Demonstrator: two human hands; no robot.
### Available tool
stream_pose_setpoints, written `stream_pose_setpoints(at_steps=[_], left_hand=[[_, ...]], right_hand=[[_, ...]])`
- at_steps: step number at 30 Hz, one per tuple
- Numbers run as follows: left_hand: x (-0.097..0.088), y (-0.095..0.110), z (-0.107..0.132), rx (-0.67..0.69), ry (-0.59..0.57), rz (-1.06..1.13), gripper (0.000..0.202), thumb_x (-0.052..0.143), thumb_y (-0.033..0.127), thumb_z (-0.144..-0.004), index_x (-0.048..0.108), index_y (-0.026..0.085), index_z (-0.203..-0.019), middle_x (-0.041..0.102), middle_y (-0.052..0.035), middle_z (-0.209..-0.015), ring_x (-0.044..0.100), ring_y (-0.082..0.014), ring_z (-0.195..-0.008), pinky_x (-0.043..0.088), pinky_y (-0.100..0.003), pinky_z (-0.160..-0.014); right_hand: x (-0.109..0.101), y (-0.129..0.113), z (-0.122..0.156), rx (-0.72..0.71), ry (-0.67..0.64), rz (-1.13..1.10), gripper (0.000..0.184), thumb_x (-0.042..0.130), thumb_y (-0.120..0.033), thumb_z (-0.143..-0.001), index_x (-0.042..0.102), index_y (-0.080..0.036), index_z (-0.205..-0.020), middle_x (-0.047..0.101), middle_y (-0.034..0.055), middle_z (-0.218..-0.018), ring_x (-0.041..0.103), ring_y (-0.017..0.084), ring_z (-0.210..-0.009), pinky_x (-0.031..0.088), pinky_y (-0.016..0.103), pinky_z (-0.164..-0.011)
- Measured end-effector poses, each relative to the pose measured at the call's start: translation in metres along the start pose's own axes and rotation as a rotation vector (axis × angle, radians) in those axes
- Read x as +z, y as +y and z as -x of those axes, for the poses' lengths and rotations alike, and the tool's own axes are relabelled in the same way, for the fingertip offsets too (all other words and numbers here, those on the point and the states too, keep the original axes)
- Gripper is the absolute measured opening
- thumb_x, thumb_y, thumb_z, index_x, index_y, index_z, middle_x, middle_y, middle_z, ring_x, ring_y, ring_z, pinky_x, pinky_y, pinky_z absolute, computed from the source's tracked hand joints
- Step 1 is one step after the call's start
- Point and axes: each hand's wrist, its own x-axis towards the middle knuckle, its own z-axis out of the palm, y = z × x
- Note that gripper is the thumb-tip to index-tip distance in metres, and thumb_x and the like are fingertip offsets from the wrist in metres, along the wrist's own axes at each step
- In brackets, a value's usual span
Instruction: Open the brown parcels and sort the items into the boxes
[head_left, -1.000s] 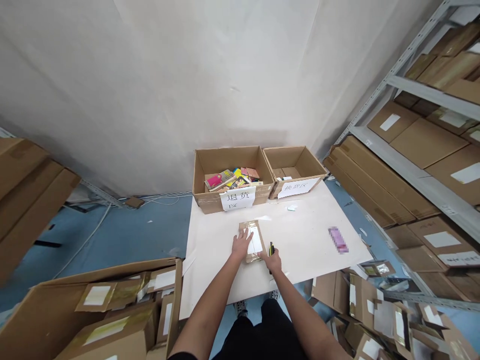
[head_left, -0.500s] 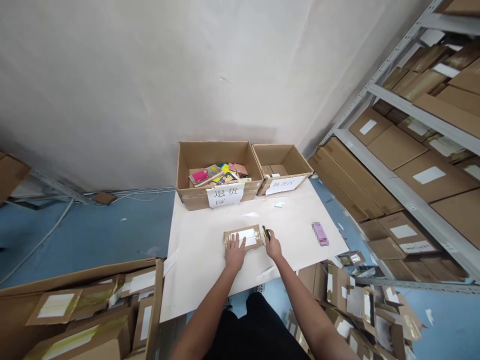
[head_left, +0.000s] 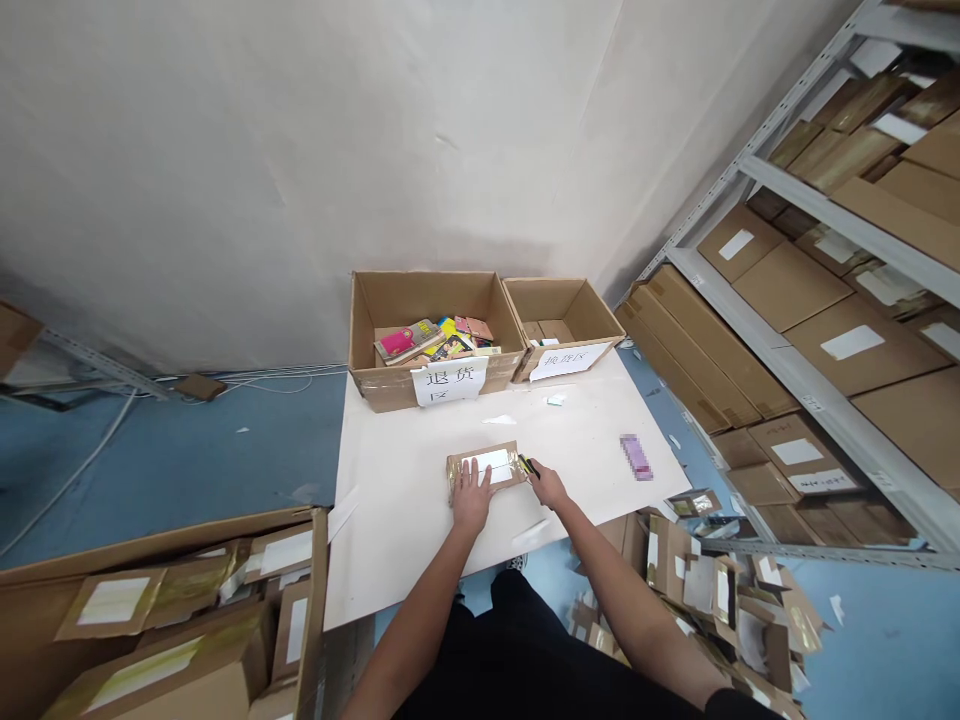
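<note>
A small cardboard parcel with clear tape and a white label lies flat on the white table. My left hand rests on its near left part, fingers spread over the label and the box. In my right hand is a yellow and black box cutter, gripped with the fingers closed round it. The cutter's tip is at the parcel's right end; whether the blade has gone into the tape is too small to tell.
Behind the parcel stand an open carton of books and a smaller open carton. A pixelated purple item lies at the table's right. A big box of parcels is at lower left; shelving and discarded boxes are to the right.
My right hand has turned the box cutter so that it points left, and its tip has come to the parcel's right end. My left hand stays on the parcel. The view has shifted slightly.
</note>
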Motion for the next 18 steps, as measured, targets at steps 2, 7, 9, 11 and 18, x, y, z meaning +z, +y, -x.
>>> stream_pose_setpoints(at_steps=[2, 7, 9, 11, 18], left_hand=[[-0.004, 0.002, 0.001, -0.012, -0.022, -0.008, 0.058, 0.058, 0.036, -0.099, 0.051, 0.024, -0.156, 0.037, -0.015, -0.168, 0.029, -0.0388, -0.157, 0.029, -0.059, -0.125], [-0.018, 0.007, 0.001, -0.042, -0.088, -0.002, 0.061, 0.058, 0.036, -0.098, 0.048, 0.028, -0.157, 0.035, -0.0123, -0.169, 0.025, -0.0369, -0.159, 0.027, -0.058, -0.126], [-0.025, 0.008, 0.0, -0.056, -0.113, 0.009, 0.061, 0.058, 0.035, -0.098, 0.048, 0.03, -0.157, 0.037, -0.0109, -0.169, 0.024, -0.0367, -0.159, 0.027, -0.059, -0.126], [-0.032, 0.009, -0.004, -0.06, -0.139, 0.014, 0.06, 0.058, 0.038, -0.097, 0.05, 0.029, -0.156, 0.039, -0.0113, -0.168, 0.026, -0.0375, -0.158, 0.028, -0.057, -0.125], [-0.061, -0.006, -0.043, -0.067, -0.185, -0.044, 0.063, 0.062, 0.047, -0.095, 0.051, 0.026, -0.153, 0.049, -0.0133, -0.16, 0.033, -0.0362, -0.152, 0.028, -0.053, -0.121]], right_hand=[[-0.001, 0.003, 0.006, 0.005, -0.01, 0.011, 0.043, 0.048, -0.032, -0.103, 0.056, -0.029, -0.145, 0.077, 0.0037, -0.1, 0.071, 0.019, -0.08, 0.051, 0.025, -0.075], [0.013, 0.018, 0.026, 0.027, -0.025, -0.106, 0.041, 0.054, -0.034, -0.098, 0.063, -0.029, -0.138, 0.077, 0.0033, -0.096, 0.072, 0.021, -0.076, 0.054, 0.028, -0.074], [0.021, 0.03, 0.034, 0.049, -0.017, -0.227, 0.042, 0.056, -0.04, -0.096, 0.063, -0.027, -0.135, 0.076, 0.0029, -0.089, 0.07, 0.021, -0.067, 0.055, 0.029, -0.067], [0.027, 0.044, 0.04, 0.104, 0.078, -0.422, 0.047, 0.051, -0.051, -0.096, 0.059, -0.024, -0.134, 0.071, 0.0001, -0.077, 0.065, 0.019, -0.054, 0.054, 0.029, -0.057], [0.031, 0.09, 0.038, 0.358, 0.367, -0.722, 0.05, 0.045, -0.072, -0.089, 0.053, -0.023, -0.092, 0.063, 0.0006, -0.063, 0.068, 0.021, -0.056, 0.052, 0.027, -0.05]])
